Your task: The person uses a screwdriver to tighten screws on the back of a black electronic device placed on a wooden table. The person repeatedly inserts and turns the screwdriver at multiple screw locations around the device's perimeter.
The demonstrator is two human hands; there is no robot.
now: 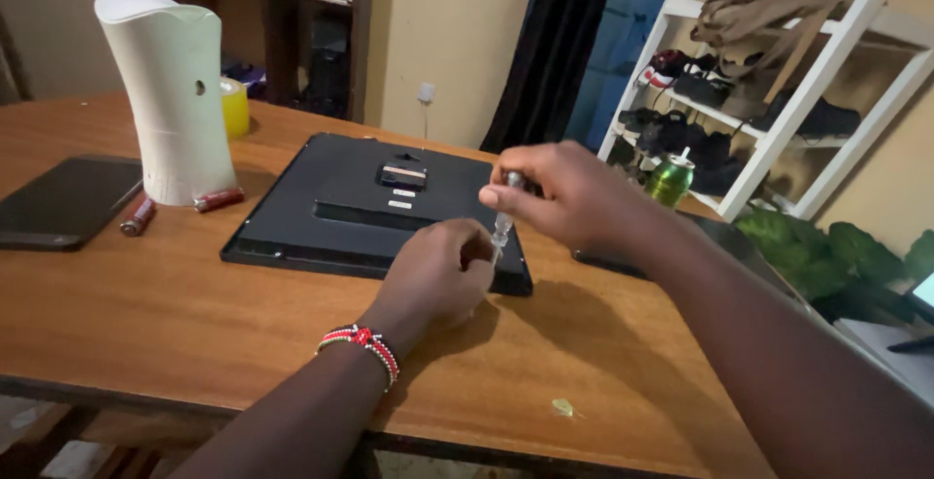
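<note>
A flat black rectangular device [321, 209] lies back-up on the wooden table [156, 314], with a small compartment and labels near its middle. My right hand [564, 192] grips a small clear-handled screwdriver [504, 216], held almost upright over the device's near right corner. My left hand [438, 270], a red beaded bracelet on its wrist, is curled at that same corner, its fingers pinched around the screwdriver's lower end. The tip itself is hidden by the fingers.
A tall white plastic housing [175, 90] stands at the left with two red batteries [219, 199] at its base. A dark tablet [63, 202] lies at far left, a yellow tape roll [234, 107] behind. A green can [669, 179] and a white shoe rack [769, 80] are at right.
</note>
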